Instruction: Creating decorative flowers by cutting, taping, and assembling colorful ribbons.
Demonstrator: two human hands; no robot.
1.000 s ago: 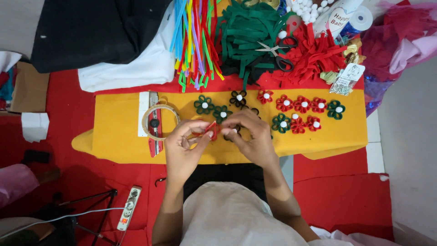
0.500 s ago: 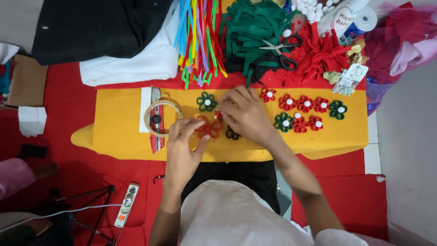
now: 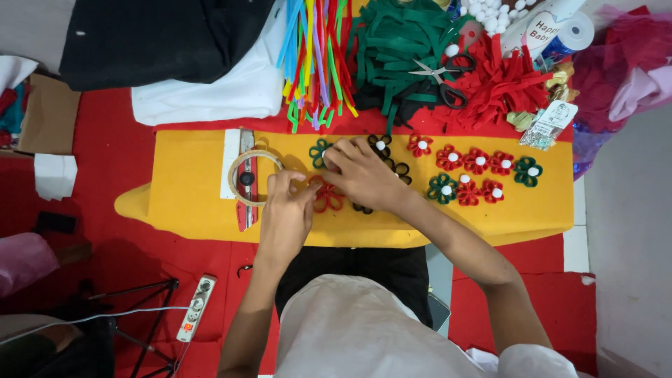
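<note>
Head view: red looped felt flower (image 3: 327,197) flat on yellow felt (image 3: 189,175); no centre bead

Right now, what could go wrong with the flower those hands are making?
The left hand pins the unfinished red flower on the yellow cloth; if it lets go, the loops might spring apart. The right hand reaches across finished flowers, half covering a green flower, so it could knock them askew. The red cutter lies beside the left hand and might nick a finger.
</note>
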